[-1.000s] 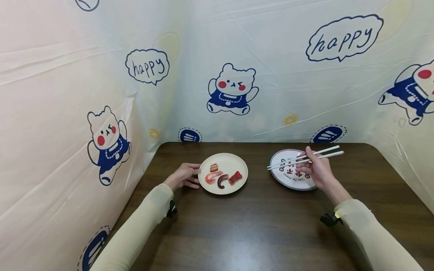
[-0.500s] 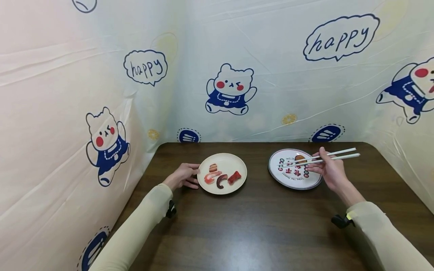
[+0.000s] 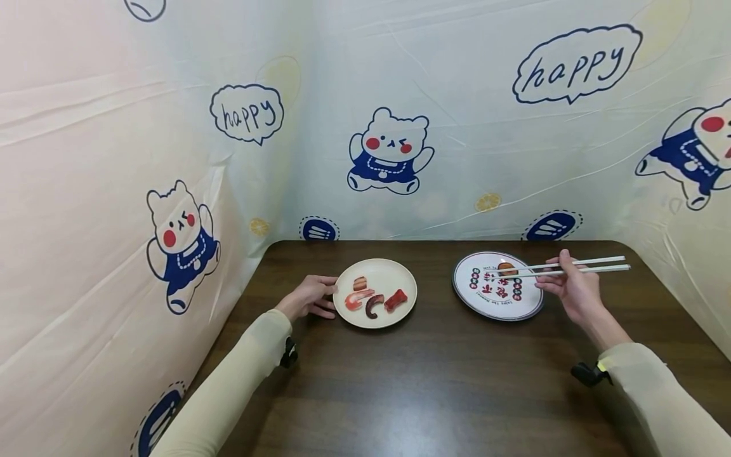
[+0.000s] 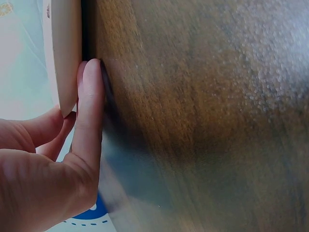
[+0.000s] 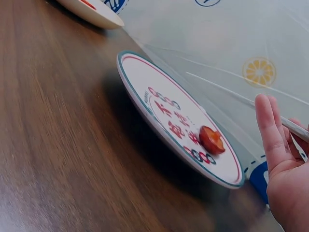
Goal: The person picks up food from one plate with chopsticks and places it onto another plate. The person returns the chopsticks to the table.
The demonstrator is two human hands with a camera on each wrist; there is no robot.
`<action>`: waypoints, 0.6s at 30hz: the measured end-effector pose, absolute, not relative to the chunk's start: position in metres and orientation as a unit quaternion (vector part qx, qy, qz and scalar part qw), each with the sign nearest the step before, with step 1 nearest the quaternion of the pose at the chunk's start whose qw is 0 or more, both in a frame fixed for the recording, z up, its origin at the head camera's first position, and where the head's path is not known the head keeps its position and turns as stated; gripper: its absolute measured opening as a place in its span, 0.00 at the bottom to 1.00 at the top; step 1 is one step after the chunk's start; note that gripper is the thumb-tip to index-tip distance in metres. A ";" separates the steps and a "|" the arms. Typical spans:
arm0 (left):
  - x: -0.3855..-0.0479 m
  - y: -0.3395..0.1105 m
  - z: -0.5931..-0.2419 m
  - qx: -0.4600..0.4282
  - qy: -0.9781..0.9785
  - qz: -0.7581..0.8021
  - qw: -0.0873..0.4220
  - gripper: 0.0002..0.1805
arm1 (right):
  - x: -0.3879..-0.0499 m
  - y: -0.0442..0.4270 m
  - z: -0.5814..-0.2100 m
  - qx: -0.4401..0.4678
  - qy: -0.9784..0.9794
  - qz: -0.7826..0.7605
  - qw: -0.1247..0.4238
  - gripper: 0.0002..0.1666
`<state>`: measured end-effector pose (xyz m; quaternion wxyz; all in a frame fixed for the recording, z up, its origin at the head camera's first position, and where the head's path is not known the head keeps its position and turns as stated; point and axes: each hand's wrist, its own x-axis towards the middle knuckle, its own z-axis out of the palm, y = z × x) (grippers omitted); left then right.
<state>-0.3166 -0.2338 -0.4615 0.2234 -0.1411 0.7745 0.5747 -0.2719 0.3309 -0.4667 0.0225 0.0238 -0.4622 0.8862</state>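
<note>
My left hand (image 3: 310, 297) pinches the left rim of a cream plate (image 3: 407, 279). In the left wrist view its thumb is at the rim and the other fingers lie underneath. On that plate are a striped piece of food (image 3: 360, 284), a shrimp (image 3: 355, 299), a curved dark-red tentacle-like piece (image 3: 374, 306) and a red chunk (image 3: 396, 299). My right hand (image 3: 578, 295) holds a pair of white chopsticks (image 3: 605, 269), tips over the printed white plate (image 3: 485, 304). An orange-brown piece of food (image 5: 211, 140) lies on this plate; in the head view the chopsticks pass across it.
Both plates stand toward the back of a dark brown wooden table (image 3: 400, 381), with a gap between them. A pale curtain (image 3: 457, 158) with printed bears hangs behind the table and along its sides.
My right hand has moved to the right with the chopsticks, drawing back across the printed plate. The orange-brown food there has come into view. My left hand stays at the cream plate.
</note>
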 end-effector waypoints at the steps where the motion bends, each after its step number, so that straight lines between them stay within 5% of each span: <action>1: -0.317 -0.234 -0.461 -0.142 0.774 0.575 0.223 0.26 | -0.272 0.332 -0.467 0.024 -0.464 0.885 0.024 0.23; 18: -0.316 -0.234 -0.462 -0.137 0.777 0.574 0.222 0.26 | -0.279 0.353 -0.462 0.030 -0.453 0.891 0.025 0.23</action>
